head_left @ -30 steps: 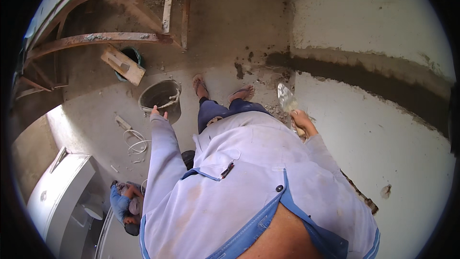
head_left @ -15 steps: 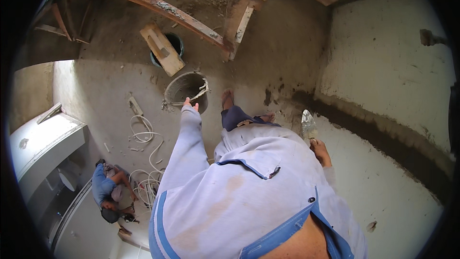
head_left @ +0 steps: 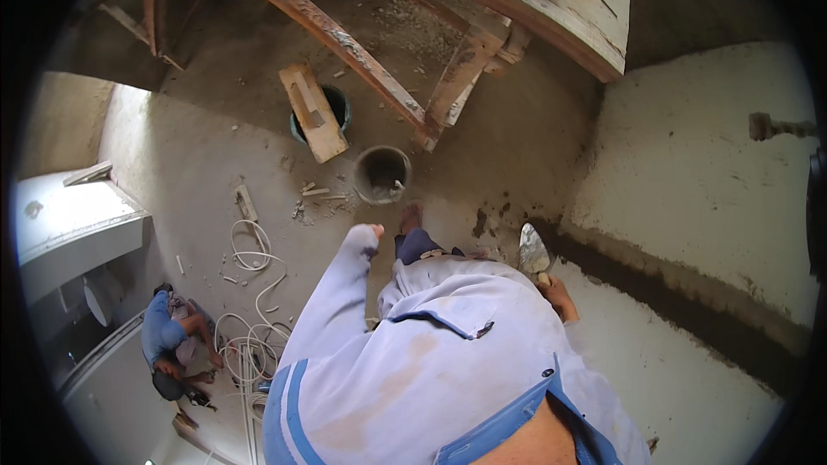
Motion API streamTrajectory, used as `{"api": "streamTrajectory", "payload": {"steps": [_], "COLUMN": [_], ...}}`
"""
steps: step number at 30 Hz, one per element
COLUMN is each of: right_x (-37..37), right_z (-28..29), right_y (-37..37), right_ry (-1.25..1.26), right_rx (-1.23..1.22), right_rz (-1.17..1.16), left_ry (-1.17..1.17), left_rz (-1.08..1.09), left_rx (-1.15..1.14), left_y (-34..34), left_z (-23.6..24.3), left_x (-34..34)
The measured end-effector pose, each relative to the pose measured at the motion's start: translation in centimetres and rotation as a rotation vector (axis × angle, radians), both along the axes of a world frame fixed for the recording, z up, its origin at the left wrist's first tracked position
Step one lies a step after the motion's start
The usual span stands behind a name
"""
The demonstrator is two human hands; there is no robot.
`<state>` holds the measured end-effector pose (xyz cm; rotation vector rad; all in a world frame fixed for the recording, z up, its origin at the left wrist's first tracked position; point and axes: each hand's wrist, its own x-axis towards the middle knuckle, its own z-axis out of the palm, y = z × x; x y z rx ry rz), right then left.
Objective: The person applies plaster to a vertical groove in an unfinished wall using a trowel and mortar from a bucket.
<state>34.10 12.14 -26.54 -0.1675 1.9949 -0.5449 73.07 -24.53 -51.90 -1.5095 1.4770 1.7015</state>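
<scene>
My left hand (head_left: pixel 376 231) is just short of a bucket (head_left: pixel 358 176) on the floor and does not touch it. The sleeve covers most of this hand, so how its fingers are held is hidden. The bucket stands upright, with a pale rope handle (head_left: pixel 397 186) hanging inside. At my right side, my right hand (head_left: pixel 558 296) is closed round the handle of a trowel (head_left: pixel 533 249). The trowel's pointed metal blade is smeared with mortar and lies close to the wall.
A wooden float (head_left: pixel 312 114) lies across a second, dark bucket (head_left: pixel 343 102). A timber scaffold (head_left: pixel 551 0) stands ahead. On the right, a dark wet band (head_left: pixel 672 293) crosses the wall. White cable (head_left: pixel 250 263) loops on the floor near a crouching person (head_left: pixel 172 331) at lower left.
My left hand has let go of the bucket's rope handle and drawn back. The bucket, tilted before, now stands upright, slightly farther right. My right hand still holds the trowel.
</scene>
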Motion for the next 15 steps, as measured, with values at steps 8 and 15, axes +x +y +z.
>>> {"api": "streamTrajectory", "payload": {"steps": [8,15], "right_x": [-2.8,-8.5], "right_z": [-3.6,-6.6], "right_y": [0.2,-2.9], "right_ry": [-0.079,-0.126], "right_rx": [0.123,0.127], "right_rz": [0.239,0.363], "left_ry": [0.098,0.158], "left_rz": [0.101,0.28], "left_rx": [0.154,0.0], "left_y": [9.3,16.0], "left_z": [7.8,9.7], "left_x": [1.8,1.1]}}
